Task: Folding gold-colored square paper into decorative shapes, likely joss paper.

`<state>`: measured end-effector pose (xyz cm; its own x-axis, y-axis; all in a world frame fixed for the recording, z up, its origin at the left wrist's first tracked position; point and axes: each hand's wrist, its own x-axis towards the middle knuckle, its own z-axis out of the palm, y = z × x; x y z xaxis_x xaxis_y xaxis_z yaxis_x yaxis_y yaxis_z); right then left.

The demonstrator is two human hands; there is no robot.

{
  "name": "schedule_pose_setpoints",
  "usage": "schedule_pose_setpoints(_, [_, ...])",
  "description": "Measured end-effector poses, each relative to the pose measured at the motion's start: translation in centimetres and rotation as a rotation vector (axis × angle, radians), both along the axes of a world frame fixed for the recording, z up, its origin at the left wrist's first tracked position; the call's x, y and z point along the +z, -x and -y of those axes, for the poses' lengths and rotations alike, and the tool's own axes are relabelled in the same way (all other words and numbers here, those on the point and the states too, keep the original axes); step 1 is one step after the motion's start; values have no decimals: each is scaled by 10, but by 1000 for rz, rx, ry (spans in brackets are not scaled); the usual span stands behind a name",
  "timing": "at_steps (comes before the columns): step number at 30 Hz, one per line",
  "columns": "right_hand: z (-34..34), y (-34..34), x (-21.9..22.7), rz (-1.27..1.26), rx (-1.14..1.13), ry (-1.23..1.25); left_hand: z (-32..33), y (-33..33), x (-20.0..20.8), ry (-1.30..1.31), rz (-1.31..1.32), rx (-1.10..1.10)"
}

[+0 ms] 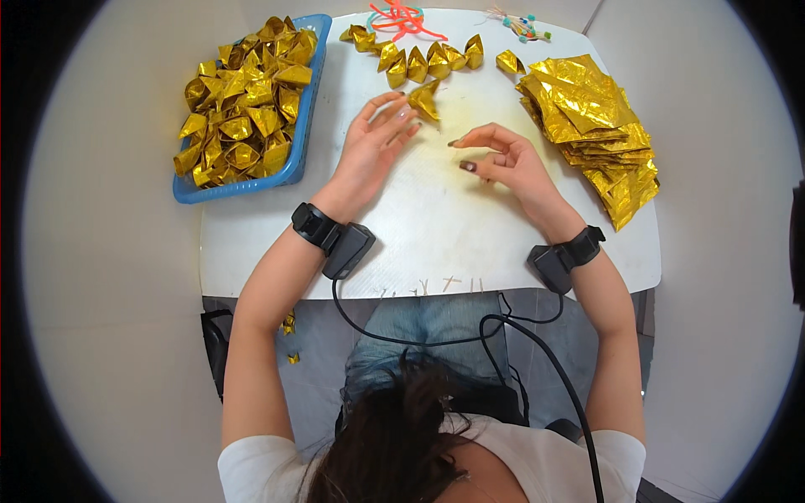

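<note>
A folded gold foil ingot [424,101] stands on the white table, right beside the fingertips of my left hand [379,138]. The fingers of that hand are spread and do not wrap round the ingot; whether a fingertip touches it I cannot tell. My right hand [501,159] hovers over the table to the right, thumb and forefinger apart with nothing between them. Beyond both hands, several more gold ingots [438,63] stand in a loose row. To the right of my right hand lies a fanned stack of flat gold foil pieces [594,117].
A blue plastic basket [303,138] heaped with folded gold ingots stands at the left. Red and teal cords [407,18] and colourful-tipped sticks [524,29] lie at the back. Black wrist devices [348,251] trail a cable [549,356]. Gold scraps [293,358] lie on the floor.
</note>
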<state>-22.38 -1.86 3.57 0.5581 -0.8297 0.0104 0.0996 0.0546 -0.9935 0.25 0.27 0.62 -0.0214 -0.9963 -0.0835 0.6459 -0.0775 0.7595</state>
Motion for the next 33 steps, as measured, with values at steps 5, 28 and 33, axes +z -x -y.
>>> schedule_pose_setpoints(5, [7, 11, 4, -282, -68, 342, 1, -1, 2, 103, 486, 256])
schedule_pose_setpoints(28, [35, 56, 27, -1104, -699, 746, -2, 1, 3, 186, 635, 205])
schedule_pose_setpoints(33, [27, 34, 17, 199, -437, 262, -5, 18, 12, 295, 389, 80])
